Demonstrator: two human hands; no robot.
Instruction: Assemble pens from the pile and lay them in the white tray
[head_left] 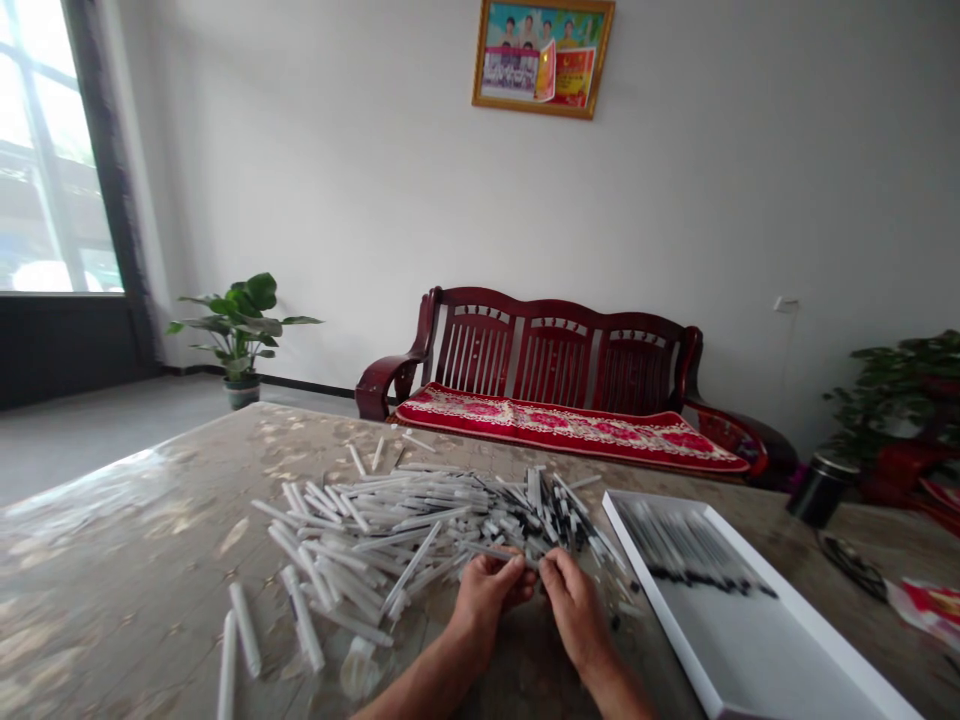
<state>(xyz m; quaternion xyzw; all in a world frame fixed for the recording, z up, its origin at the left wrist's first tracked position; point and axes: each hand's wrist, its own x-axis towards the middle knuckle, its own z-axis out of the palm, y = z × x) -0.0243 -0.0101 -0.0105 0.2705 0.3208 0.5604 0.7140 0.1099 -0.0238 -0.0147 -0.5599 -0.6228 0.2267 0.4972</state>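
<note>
My left hand and my right hand meet at the near edge of a loose pile on the table. Between their fingertips is a slim pen, lying roughly sideways, its pale barrel reaching left past my left thumb. My right fingers pinch its other end, which they mostly hide. Just beyond and to the left spreads the pile of whitish pen barrels, with black pen parts mixed in at its right side. Right of my hands stands a shallow white box holding a row of pens with black ends.
The patterned tablecloth covers the table. A few separate barrels lie at the near left. A dark canister and a red and white packet are at the far right. Behind stands a wooden bench with a red cover.
</note>
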